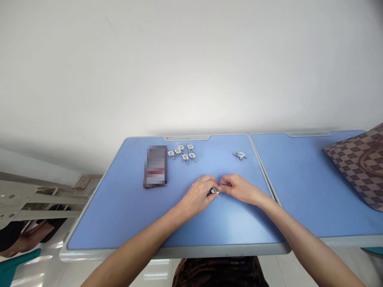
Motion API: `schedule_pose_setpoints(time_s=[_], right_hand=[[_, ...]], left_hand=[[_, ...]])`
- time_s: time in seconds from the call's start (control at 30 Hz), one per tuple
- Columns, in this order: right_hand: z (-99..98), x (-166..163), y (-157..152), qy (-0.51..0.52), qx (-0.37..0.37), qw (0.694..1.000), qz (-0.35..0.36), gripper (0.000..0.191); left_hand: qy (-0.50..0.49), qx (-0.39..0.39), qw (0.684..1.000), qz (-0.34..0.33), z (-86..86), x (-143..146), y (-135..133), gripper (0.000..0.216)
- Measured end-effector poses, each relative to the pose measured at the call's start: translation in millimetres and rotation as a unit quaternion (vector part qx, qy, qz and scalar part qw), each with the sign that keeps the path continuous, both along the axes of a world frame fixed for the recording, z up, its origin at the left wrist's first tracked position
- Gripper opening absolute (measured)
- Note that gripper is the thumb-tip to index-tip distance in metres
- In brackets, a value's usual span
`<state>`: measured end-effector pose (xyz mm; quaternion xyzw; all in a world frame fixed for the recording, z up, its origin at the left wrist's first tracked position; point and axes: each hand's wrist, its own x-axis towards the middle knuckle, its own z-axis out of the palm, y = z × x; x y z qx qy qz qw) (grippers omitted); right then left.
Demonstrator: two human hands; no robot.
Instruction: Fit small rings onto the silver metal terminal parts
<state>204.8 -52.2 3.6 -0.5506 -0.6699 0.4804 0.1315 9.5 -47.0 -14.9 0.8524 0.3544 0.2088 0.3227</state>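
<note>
A small silver metal fitting with a bolt-like shank is pinched between the thumb and fingers of my left hand, just above the blue desktop. My right hand comes in from the other side, its thumb and fingers bent together against the fitting's upper right. What lies between those right fingertips is too small to make out. A similar metal fitting lies alone farther back on the right. Several more metal fittings sit in a loose cluster at the back left.
A dark, pixelated flat object lies left of the cluster on the blue desk. A second blue desk adjoins on the right, bearing a brown checkered bag. Behind stands a white wall. Part of another person shows at lower left.
</note>
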Motion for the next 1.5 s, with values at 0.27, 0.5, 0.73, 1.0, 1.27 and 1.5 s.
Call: schedule_pose_setpoints(time_s=[0.27,0.5,0.73,1.0,1.27,1.5], right_hand=[[-3.0,-0.1,-0.3,0.003,0.008,0.999,-0.033,0.022],[3.0,5.5,-1.0,0.063,0.001,0.998,-0.02,0.029],[18.0,18.8,-7.7,0.171,-0.024,0.982,-0.083,0.032],[15.6,24.2,-9.7,0.146,0.053,0.979,-0.133,0.043],[7.7,7.4,-12.9,0.301,0.114,0.929,-0.183,0.03],[6.0,3.6,-19.0,0.196,0.186,0.956,-0.116,0.016]], left_hand=[[-0.008,-0.007,1.0,-0.004,1.6,-0.2,0.6,0.009],[-0.004,0.0,1.0,-0.005,1.7,-0.6,0.7,0.007],[-0.014,-0.006,1.0,-0.002,2.7,-0.9,0.5,0.008],[-0.003,0.011,1.0,-0.002,0.4,-1.9,0.8,0.013],[-0.002,0.022,1.0,0.022,-0.1,-1.9,3.0,0.012],[-0.01,-0.006,1.0,0.025,0.1,-1.3,5.3,0.013]])
